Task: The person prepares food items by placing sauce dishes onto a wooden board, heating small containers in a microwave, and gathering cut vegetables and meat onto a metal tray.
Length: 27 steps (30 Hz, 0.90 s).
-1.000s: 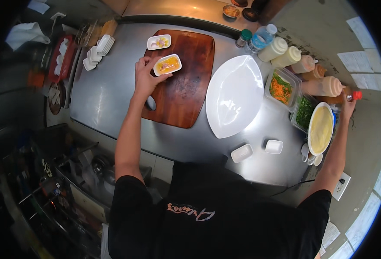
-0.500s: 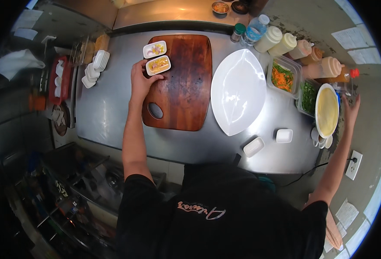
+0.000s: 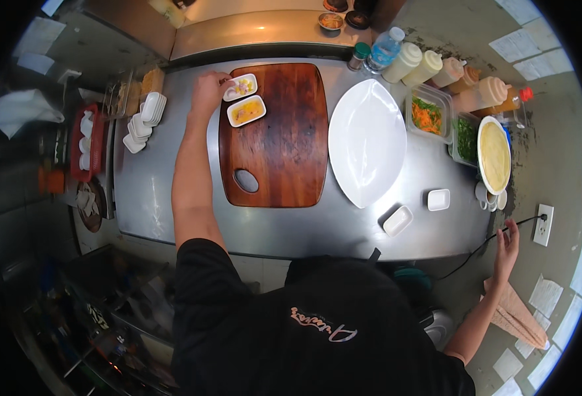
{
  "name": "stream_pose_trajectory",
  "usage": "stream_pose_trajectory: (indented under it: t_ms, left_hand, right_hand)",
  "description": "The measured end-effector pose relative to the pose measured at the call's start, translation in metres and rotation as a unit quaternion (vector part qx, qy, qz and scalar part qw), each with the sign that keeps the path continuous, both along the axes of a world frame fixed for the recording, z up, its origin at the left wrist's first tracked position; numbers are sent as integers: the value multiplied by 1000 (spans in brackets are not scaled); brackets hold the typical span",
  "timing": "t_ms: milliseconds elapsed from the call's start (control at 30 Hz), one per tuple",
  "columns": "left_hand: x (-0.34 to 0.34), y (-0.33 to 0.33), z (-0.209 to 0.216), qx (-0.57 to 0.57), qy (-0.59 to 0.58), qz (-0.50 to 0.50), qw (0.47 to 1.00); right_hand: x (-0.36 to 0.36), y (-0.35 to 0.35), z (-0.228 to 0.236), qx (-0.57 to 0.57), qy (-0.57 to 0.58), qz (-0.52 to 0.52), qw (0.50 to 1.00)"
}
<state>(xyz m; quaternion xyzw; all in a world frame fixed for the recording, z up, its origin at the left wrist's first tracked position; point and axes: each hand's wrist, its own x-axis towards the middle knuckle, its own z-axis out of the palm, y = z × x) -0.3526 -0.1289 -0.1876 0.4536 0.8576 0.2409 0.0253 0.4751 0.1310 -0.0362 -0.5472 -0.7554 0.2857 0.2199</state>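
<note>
A brown wooden cutting board (image 3: 284, 152) with an oval hole lies on the steel counter. At its far left corner, two small white dishes stand one behind the other. The far dish (image 3: 241, 87) has pale and yellow chopped bits in it; the near dish (image 3: 246, 111) contains a yellow-orange sauce. My left hand (image 3: 210, 92) grips the left end of the far dish, its thumb partly hidden. My right hand (image 3: 506, 254) is off the counter's right edge near the wall, holding nothing, fingers apart. A large white leaf-shaped plate (image 3: 367, 145) lies right of the board.
Two small white dishes (image 3: 398, 221) (image 3: 439, 199) sit front right. Shredded vegetables fill a plastic tub (image 3: 427, 113); beside it are chopped greens (image 3: 466, 138) and an oval dish of yellow food (image 3: 495, 155). Squeeze bottles (image 3: 429, 68) line the wall. Stacked white dishes (image 3: 147, 119) stand left.
My left hand has moved from the near dish to the far one. My right hand has come back from beside the oval yellow dish toward me. The view has shifted slightly.
</note>
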Motion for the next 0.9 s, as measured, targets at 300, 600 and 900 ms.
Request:
stream_pose_trajectory:
  t_ms: [300,600,900]
  left_hand:
    - [-10,-14,-11,76,-35,-1,996]
    - [51,-94,41,184,50,44,981]
    - [323,-182,62,115,-111,56,986]
  right_hand:
    - [-14,-30,3,11,-40,0,999]
    - [-28,-75,5,52,-148,62,986]
    - [-20,-114,-66,25,-86,149,985]
